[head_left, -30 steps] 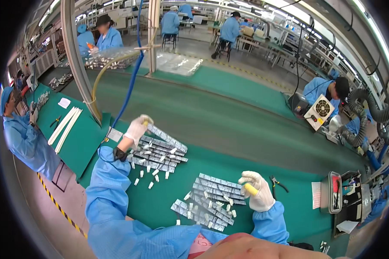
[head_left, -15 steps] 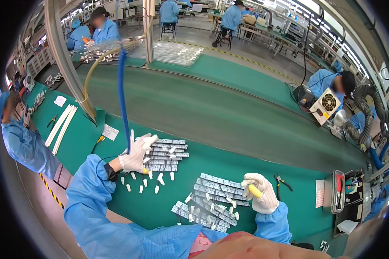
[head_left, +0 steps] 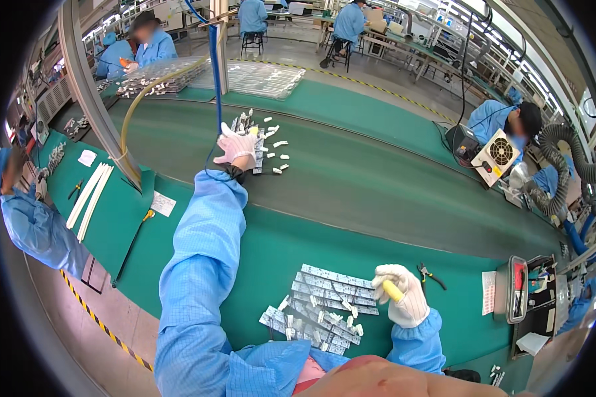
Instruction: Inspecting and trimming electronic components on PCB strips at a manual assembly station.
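Note:
A bundle of narrow circuit board strips (head_left: 258, 157) with white connectors on short wires lies over the dark green conveyor belt (head_left: 351, 185). My left hand (head_left: 237, 147), in a white glove with a yellow fingertip cover, grips the bundle's left side; part of it is hidden beneath the glove. One finger sticks out to the left. Near my body, a second group of strips (head_left: 334, 281) lies in overlapping rows on the green mat (head_left: 278, 238), its white connectors scattered over it. My right hand (head_left: 401, 295), also gloved, is curled beside their right ends, a yellow-covered digit showing. Its fingertips' contents are hidden.
A blue cord (head_left: 217, 79) hangs down to my left wrist. Pliers (head_left: 432, 276) lie right of my right hand; a metal box (head_left: 512, 291) holds tools. Long white strips (head_left: 94, 202) lie at left. An upright metal post (head_left: 96, 99) stands there. Co-workers sit around.
My left hand has carried the strip bundle from the mat forward onto the conveyor belt, turning it so the strips point away from me. My right hand has stayed put.

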### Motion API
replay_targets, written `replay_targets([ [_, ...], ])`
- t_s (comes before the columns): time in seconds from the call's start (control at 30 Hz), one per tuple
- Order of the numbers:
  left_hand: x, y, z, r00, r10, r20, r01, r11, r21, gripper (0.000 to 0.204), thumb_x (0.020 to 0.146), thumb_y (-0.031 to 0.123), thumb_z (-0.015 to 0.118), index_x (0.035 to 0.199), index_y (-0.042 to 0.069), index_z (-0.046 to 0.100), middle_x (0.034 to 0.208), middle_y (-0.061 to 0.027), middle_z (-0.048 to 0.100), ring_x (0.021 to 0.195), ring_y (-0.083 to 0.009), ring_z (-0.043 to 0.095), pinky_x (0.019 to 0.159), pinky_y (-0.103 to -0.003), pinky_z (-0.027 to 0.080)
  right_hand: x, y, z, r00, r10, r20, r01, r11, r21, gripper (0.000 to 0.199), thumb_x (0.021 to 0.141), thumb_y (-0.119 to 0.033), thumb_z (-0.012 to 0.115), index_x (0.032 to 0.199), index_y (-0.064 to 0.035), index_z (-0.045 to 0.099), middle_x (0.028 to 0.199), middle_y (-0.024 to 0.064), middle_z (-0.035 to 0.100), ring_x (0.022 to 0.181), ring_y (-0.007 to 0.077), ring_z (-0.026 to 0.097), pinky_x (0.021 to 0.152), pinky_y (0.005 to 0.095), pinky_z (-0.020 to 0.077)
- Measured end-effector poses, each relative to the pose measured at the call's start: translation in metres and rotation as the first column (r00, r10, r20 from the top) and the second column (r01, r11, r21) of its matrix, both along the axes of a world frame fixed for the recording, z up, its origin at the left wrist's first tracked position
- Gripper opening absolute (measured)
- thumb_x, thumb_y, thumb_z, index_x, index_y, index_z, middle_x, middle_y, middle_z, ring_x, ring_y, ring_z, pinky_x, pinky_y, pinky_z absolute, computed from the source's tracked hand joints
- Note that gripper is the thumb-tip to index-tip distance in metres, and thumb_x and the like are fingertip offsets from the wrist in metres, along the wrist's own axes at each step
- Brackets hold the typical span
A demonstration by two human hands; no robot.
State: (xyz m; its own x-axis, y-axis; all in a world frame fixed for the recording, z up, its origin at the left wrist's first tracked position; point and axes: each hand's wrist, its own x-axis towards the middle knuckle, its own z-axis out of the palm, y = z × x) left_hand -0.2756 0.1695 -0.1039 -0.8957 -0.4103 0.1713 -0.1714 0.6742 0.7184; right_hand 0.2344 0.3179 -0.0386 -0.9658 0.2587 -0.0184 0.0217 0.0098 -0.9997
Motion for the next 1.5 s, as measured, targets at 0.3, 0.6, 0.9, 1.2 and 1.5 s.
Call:
replay_targets([
  [0.3, 0.217, -0.057, 0.012, 0.414, -0.811, -0.413, 0.907, 0.403, 0.118, 0.051, 0.079, 0.006, 0.065, 0.127, 0.002, 0.047, 0.123, -0.0118, 0.052, 0.117, -0.0231, 0.047, 0.101, -0.032, 0.036, -0.002, 0.01, -0.054, 0.948, -0.265, 0.175, -0.096, 0.286, 0.953, 0.035, 0.067, -0.016, 0.076, 0.098, -0.0119, 0.061, 0.126, 0.0075, 0.047, 0.127, 0.0355, 0.035, 0.098, 0.0483, 0.0339],
  [0.6, 0.324, -0.082, 0.036, 0.158, -0.852, -0.499, 0.982, 0.082, 0.171, 0.043, 0.089, 0.015, 0.057, 0.13, 0.007, 0.045, 0.125, -0.0121, 0.051, 0.118, -0.0232, 0.047, 0.098, -0.033, 0.038, -0.004, 0.002, -0.011, 0.981, -0.19, -0.041, 0.176, 0.957, -0.23, 0.022, 0.08, -0.004, 0.065, 0.1, -0.0029, 0.054, 0.096, 0.0104, 0.058, 0.074, 0.0172, 0.059, 0.061, 0.0268, 0.0493],
  [0.9, 0.345, -0.099, 0.053, 0.137, -0.87, -0.474, 0.672, -0.27, 0.69, 0.054, 0.082, 0.014, 0.068, 0.129, 0.001, 0.045, 0.1, -0.0091, 0.063, 0.095, -0.0149, 0.06, 0.085, -0.027, 0.045, 0.009, -0.014, -0.006, 0.929, -0.348, -0.128, 0.325, 0.93, -0.174, 0.043, 0.079, -0.029, 0.073, 0.107, -0.0048, 0.052, 0.102, 0.0079, 0.055, 0.071, 0.0106, 0.052, 0.057, 0.0179, 0.0395],
  [1.2, 0.339, -0.101, 0.045, 0.171, -0.923, -0.345, 0.956, 0.07, 0.286, 0.038, 0.071, 0.017, 0.077, 0.106, 0.006, 0.066, 0.089, -0.0082, 0.066, 0.075, -0.0145, 0.061, 0.067, -0.028, 0.048, 0.017, -0.006, -0.005, 0.96, -0.279, -0.029, 0.273, 0.952, -0.139, 0.047, 0.086, -0.031, 0.064, 0.121, -0.0039, 0.05, 0.102, 0.006, 0.055, 0.074, 0.0094, 0.056, 0.06, 0.0167, 0.0433],
  [1.5, 0.33, -0.107, 0.053, 0.125, -0.947, -0.295, 0.988, 0.091, 0.127, 0.04, 0.068, 0.011, 0.077, 0.105, 0.0, 0.065, 0.099, -0.0117, 0.067, 0.08, -0.0151, 0.064, 0.072, -0.025, 0.051, 0.007, -0.012, 0.001, 0.928, -0.346, -0.141, 0.335, 0.937, -0.096, 0.043, 0.087, -0.031, 0.063, 0.114, 0.0008, 0.053, 0.094, 0.0119, 0.062, 0.073, 0.0178, 0.066, 0.059, 0.0232, 0.0514],
])
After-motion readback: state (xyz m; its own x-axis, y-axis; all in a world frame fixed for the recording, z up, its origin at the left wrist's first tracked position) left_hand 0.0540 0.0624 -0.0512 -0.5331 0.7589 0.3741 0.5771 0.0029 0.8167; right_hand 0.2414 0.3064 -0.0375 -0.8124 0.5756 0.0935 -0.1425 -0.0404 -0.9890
